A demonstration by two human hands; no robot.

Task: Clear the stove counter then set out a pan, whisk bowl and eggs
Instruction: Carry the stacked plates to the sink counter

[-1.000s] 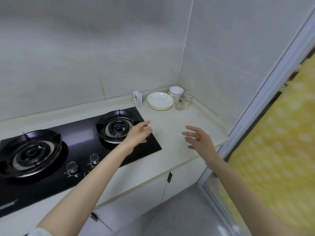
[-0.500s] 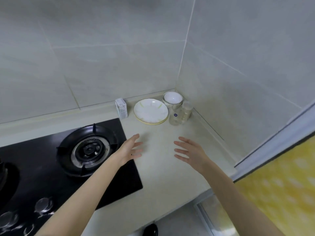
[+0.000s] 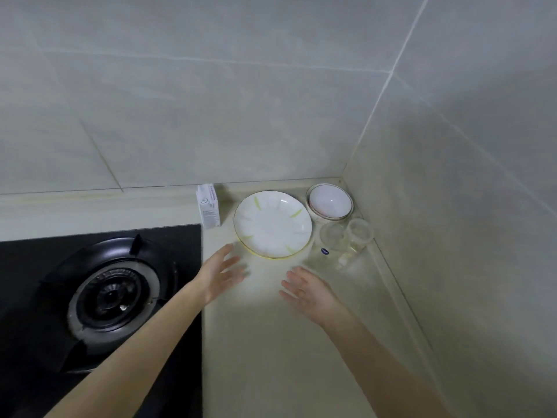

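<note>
At the far left the black stove (image 3: 187, 236) is lying flush in the pale bench (image 3: 271, 351). Its round burner (image 3: 111, 297) is sitting beside your left forearm, which is crossing the stove's right edge and reaching out over the bench. Just past the stove's far right corner a small white carton (image 3: 208, 209) is standing upright against the back wall. Your left hand (image 3: 220, 273) is hovering on the near side of the carton and just left of the plate's near rim, palm turned inward. Its fingers (image 3: 232, 260) are spreading wide and holding nothing; they are blurring a little, and you cannot tell whether they are touching the bench. The white plate (image 3: 272, 224), marked with thin green strokes and a yellow edge, is lying flat between the carton and the corner, close to both hands but touching neither. Your right hand (image 3: 310, 292) is hovering on the near side of the plate, palm facing the left hand, and its fingers (image 3: 291, 280) are stretching out loose and wide with nothing in them. Farther right, a white bowl (image 3: 330, 202) is sitting deep in the corner, just beside the plate's far right rim. On the near side of the bowl a clear glass (image 3: 330, 241) bearing a small blue sticker is standing just beside a second glass (image 3: 358, 236), which is standing close against the right wall.
</note>
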